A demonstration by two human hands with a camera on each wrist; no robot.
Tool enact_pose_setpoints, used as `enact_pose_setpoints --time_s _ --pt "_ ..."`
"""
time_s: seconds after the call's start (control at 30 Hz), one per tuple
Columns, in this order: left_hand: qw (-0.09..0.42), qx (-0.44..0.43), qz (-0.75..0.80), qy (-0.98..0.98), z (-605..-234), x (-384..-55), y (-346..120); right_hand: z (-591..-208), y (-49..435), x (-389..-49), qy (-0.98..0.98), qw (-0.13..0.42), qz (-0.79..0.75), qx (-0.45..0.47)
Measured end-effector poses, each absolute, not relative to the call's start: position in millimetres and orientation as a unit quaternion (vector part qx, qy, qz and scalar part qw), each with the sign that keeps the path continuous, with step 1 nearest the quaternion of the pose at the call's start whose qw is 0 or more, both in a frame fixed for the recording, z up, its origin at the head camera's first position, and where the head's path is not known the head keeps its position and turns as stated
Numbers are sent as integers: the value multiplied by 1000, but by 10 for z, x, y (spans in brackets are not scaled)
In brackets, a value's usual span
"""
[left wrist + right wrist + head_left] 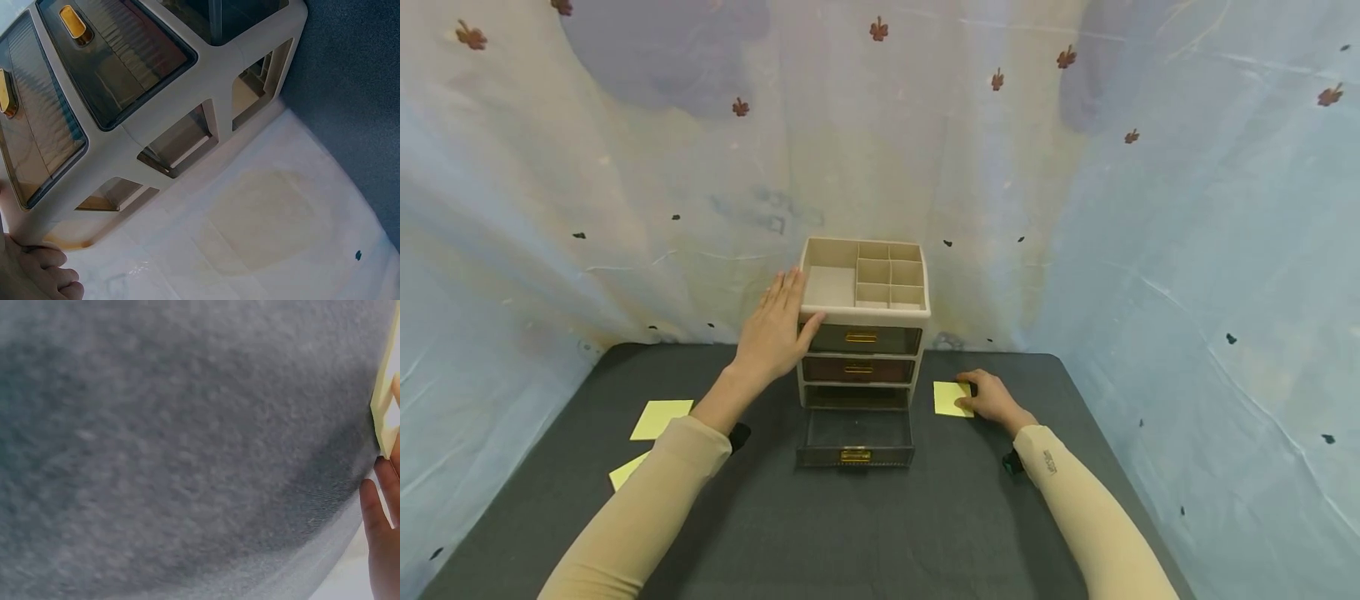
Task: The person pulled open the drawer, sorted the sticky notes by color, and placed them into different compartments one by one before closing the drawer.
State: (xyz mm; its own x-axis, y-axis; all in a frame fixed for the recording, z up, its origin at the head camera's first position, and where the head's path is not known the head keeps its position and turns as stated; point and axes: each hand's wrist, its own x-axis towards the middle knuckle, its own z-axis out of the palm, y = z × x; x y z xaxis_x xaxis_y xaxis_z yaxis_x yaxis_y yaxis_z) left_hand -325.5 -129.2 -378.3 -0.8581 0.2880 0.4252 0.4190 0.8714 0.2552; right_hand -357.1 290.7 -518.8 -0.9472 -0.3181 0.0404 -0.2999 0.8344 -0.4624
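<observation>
A cream desktop drawer organizer [922, 358] stands at the back of the table, its lowest dark translucent drawer [857, 430] pulled out. My left hand [771, 335] rests against the organizer's upper left side, fingers extended and thumb at the front top edge. In the left wrist view, only the curved fingertips of that hand [47, 273] show beside the organizer's frame. To the right, my right hand [994, 398] grips the right edge of a yellow sticky note pad [947, 398] between thumb and fingers. The pad [389, 415] is partly cut off in the right wrist view.
Two more yellow pads lie on the left of the dark table [857, 533]: one farther back [661, 417], and one nearer [625, 471], partly hidden by the left sleeve. The organizer's top tray [831, 286] has several compartments. A patterned curtain [880, 150] hangs close behind.
</observation>
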Motion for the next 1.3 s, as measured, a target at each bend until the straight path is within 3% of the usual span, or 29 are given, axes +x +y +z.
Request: enact_pose_setpoints --time_s 0.73,1.3 --pt "191 -189 -172 -948 -3778 -3242 -1286 -5206 2880 -3249 938 -101 -304 -131" --pt "200 -190 -170 -946 -3775 -3246 -1294 -5034 2812 -2972 913 -147 -360 -122"
